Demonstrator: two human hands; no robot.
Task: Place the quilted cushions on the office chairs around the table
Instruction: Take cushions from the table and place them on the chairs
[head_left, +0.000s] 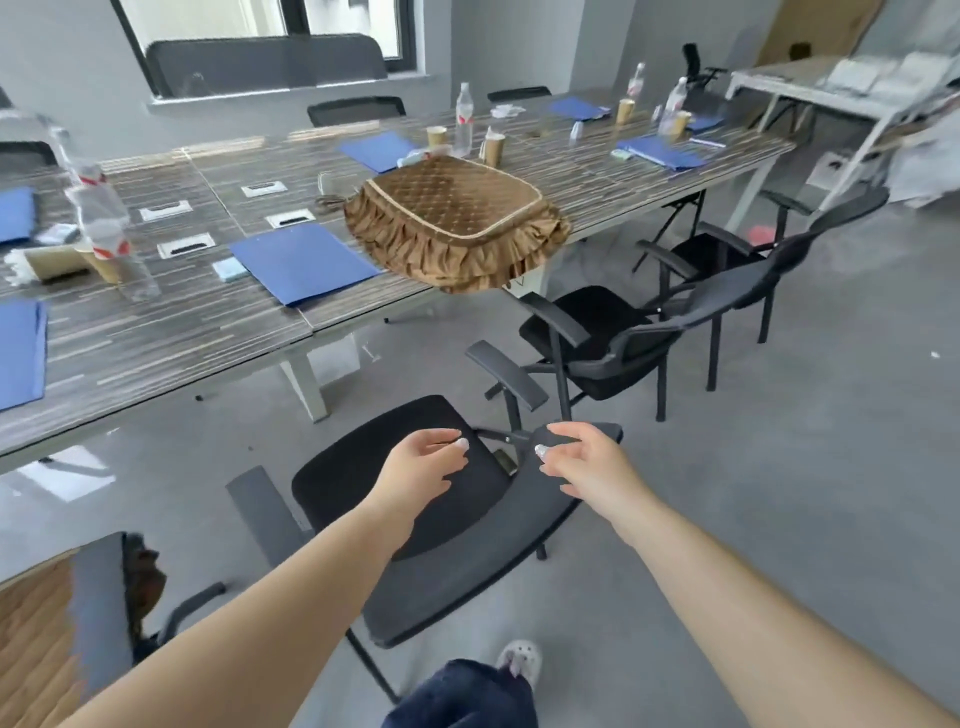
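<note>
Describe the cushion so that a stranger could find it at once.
Look at the long striped table in the middle of the room. On its near edge, right of a blue folder, lies the cushion, partly overhanging. It is the only brown quilted thing there, with a ruffled skirt.

Striped table (156, 343) bears cushion (452, 208), blue folders (304, 262), bottles (464, 124).

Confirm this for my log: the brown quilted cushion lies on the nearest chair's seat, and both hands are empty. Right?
Not quite. In the head view the brown quilted cushion lies on the table edge, not on the nearest chair. The left hand and right hand are indeed empty.
</note>
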